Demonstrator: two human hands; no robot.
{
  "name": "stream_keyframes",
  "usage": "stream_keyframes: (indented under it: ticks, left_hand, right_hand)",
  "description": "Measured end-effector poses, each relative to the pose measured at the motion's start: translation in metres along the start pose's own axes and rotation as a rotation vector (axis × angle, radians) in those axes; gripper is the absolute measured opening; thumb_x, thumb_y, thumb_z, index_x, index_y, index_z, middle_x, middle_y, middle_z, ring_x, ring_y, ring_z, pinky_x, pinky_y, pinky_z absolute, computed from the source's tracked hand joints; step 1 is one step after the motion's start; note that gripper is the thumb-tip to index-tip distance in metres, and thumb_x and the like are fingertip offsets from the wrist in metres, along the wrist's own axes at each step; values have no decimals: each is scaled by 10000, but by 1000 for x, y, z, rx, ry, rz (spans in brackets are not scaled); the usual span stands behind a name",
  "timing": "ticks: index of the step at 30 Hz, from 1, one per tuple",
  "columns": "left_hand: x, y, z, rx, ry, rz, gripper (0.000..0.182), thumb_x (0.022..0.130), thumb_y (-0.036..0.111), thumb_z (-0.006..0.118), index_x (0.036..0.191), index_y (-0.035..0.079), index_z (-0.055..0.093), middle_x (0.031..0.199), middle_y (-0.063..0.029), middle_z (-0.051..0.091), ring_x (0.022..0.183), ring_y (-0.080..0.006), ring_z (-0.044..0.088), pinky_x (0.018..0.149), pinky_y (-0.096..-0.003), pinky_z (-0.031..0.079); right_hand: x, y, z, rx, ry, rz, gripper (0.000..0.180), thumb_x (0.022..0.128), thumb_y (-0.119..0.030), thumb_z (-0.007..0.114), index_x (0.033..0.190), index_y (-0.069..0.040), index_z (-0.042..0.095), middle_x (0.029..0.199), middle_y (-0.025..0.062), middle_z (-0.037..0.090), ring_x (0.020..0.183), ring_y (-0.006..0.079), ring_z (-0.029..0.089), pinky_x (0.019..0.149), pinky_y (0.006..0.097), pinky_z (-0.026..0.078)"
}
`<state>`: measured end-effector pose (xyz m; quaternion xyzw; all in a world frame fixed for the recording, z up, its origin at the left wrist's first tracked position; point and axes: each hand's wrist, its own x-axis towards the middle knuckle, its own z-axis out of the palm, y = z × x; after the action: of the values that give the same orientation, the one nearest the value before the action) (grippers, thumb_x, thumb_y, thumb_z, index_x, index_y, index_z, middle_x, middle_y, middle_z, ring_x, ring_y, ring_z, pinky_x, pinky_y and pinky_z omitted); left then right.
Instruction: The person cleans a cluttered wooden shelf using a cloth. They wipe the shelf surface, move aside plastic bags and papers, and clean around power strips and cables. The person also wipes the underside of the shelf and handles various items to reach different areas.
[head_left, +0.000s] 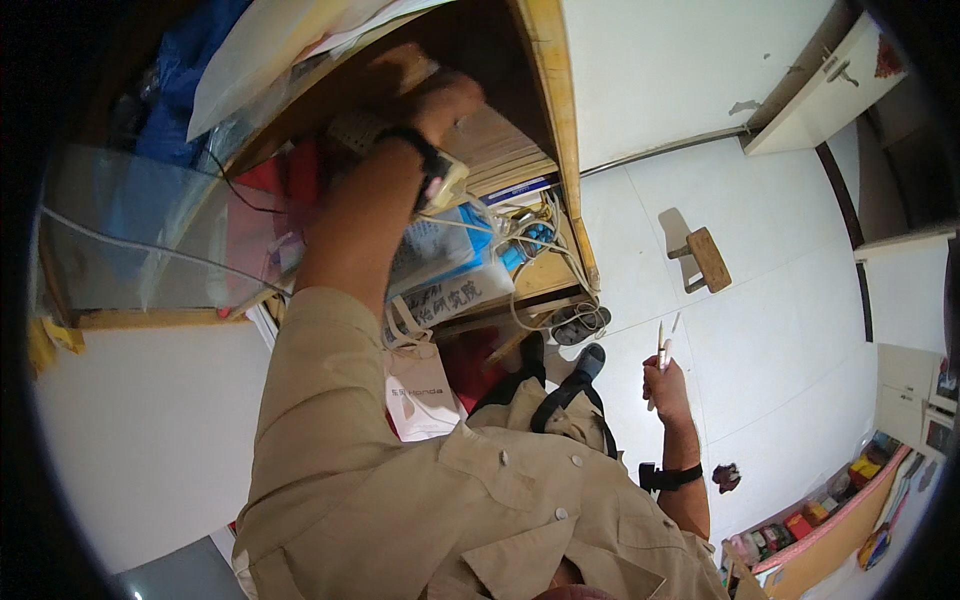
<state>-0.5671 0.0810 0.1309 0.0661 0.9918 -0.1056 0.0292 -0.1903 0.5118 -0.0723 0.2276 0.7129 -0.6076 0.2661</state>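
Observation:
My left hand (448, 105) is inside a wooden cabinet compartment, blurred, above a thick stack of paper or thin books (499, 146). Whether its fingers hold anything is not clear. A black strap with a pale device (448, 180) is around that wrist. Out to the right, over the floor, my right hand (665, 388) grips slender pen-like sticks (661, 349), one with a pointed brownish tip. Below the stack lie a blue-edged box or book (517, 190), tangled pale cables (551, 232) and a plastic package bearing writing (457, 296).
A white Honda paper bag (424, 382) hangs or stands below the shelf. Glass (180, 232) and a grey cable (150, 244) are at left. A small wooden stool (707, 260) and dark slippers (581, 324) are on the tiled floor (757, 330). A door (821, 86) stands ajar.

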Motion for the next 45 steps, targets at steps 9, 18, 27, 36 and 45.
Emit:
stream_keyframes:
  ticks: [9,18,27,36,45]
  left_hand:
    - [1,30,-2,-228,-139,-251,292,934,250,588,1104,104,776,1217,-184,701,1167,-352,670,977,-480,534]
    - [-81,84,-5,-159,-46,22,352,966,145,506,1250,42,687,1288,-206,662,1156,-374,665,906,-524,553]
    - [-96,87,37,-55,15,49,294,941,144,539,1165,75,716,1059,-189,744,980,-359,731,767,-513,584]
    - [-67,-28,28,307,226,213,174,897,133,607,896,72,770,940,-134,750,891,-342,729,719,-438,571]
    - [-22,-124,85,532,394,301,135,895,94,592,818,62,698,888,-143,693,851,-319,699,721,-412,554]
  right_hand:
    - [-3,-16,22,-135,4,-60,121,922,-150,609,936,-31,591,670,16,573,525,105,539,471,288,446]
    - [3,-12,30,-131,-74,-14,100,925,-138,597,926,-42,571,665,0,552,526,92,526,463,285,433]
    - [12,-16,40,-206,-88,-138,86,922,-103,607,950,-27,579,658,1,532,506,99,495,453,289,436]
    - [14,15,31,-287,-5,-124,114,917,-124,604,948,-16,581,673,21,562,518,111,524,463,298,456]
    - [17,29,23,-389,15,-31,225,899,-229,622,952,-13,587,759,132,660,686,255,657,633,407,513]
